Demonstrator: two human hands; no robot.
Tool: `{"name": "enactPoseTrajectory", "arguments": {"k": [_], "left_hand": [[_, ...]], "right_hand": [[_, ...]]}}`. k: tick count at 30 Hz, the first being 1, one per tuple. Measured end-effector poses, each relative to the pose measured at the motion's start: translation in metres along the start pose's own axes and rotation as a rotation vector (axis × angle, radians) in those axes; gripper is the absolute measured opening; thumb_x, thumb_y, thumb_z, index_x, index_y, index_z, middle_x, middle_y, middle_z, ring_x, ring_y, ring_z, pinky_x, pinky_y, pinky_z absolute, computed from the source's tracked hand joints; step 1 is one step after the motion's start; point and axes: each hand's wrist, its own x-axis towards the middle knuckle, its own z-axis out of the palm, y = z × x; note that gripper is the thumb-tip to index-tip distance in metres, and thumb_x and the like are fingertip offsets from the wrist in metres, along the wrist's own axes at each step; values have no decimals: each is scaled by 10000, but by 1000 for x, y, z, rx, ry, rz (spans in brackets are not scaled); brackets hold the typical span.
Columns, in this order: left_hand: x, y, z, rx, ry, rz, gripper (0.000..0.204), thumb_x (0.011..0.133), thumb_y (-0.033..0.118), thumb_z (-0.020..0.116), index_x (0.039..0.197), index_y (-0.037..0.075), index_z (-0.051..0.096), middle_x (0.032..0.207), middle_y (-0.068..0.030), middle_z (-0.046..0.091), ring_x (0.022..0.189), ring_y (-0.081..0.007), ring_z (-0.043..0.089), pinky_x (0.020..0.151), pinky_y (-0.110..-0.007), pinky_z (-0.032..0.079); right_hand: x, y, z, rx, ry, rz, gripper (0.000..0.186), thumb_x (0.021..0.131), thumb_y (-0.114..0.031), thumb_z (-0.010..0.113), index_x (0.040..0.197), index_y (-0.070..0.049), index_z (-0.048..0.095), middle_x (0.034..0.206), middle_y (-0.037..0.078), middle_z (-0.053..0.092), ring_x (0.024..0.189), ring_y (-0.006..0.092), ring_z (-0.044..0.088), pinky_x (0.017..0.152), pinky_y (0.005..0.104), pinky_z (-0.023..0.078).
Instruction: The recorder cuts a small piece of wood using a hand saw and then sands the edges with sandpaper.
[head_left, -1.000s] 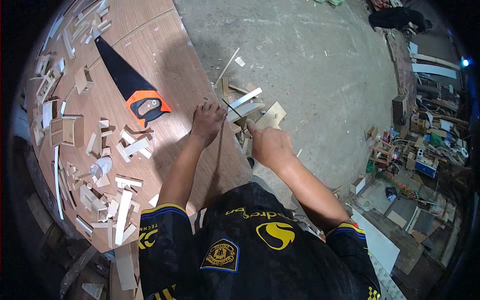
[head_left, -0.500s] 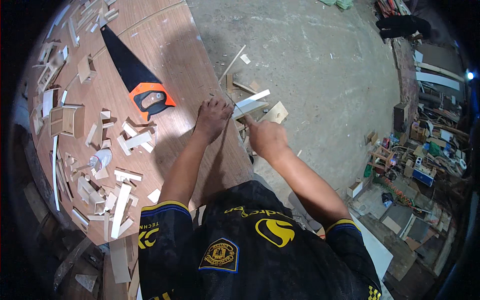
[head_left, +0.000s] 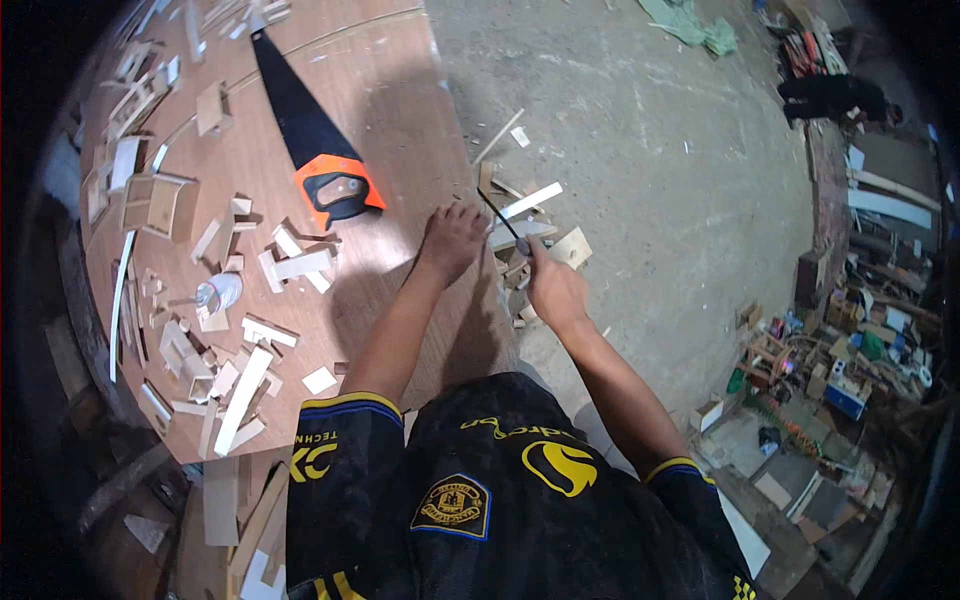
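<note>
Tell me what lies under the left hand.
The left hand rests flat on the brown wooden table near its edge. Only table surface shows around it; whatever the palm may cover is hidden.

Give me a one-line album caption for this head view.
At the wooden table edge, left hand rests flat while right hand grips a thin dark rod.

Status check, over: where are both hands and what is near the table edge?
Left hand flat on brown table edge. Right hand grips thin dark tool over the edge. Handsaw just left; wood offcuts on floor below.
</note>
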Motion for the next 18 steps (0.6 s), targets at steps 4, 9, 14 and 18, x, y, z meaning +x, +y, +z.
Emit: {"name": "enactPoseTrajectory", "arguments": {"k": [4,9,14,18], "left_hand": [[3,10,8,26,43,2,262,924,310,463,1031,111,594,1100,-75,558,1079,-255,490,928,-426,347],[-6,10,-3,-229,159,-211,286,900,289,539,1068,59,530,1065,-139,556,991,-348,573,806,-480,448],[-35,23,-27,-626,380,-468,259,908,213,545,1061,11,492,985,-219,542,849,-433,588,688,-499,484],[-103,18,-34,-586,553,-514,230,905,189,571,1026,4,510,886,-220,569,825,-421,593,702,-472,477]], "right_hand": [[-21,26,33,98,106,2,400,952,-249,441,1342,-162,428,882,244,643,767,431,627,633,509,481],[-33,2,37,244,366,-14,395,964,-193,418,1352,-119,430,990,256,624,773,445,617,637,499,481],[-6,-4,-3,302,337,-256,430,956,-141,406,1375,-46,384,1202,248,564,1025,413,579,833,448,473],[27,-47,-14,254,190,-444,456,931,-96,413,1382,-49,368,1242,243,527,1051,435,551,878,459,453]]}}
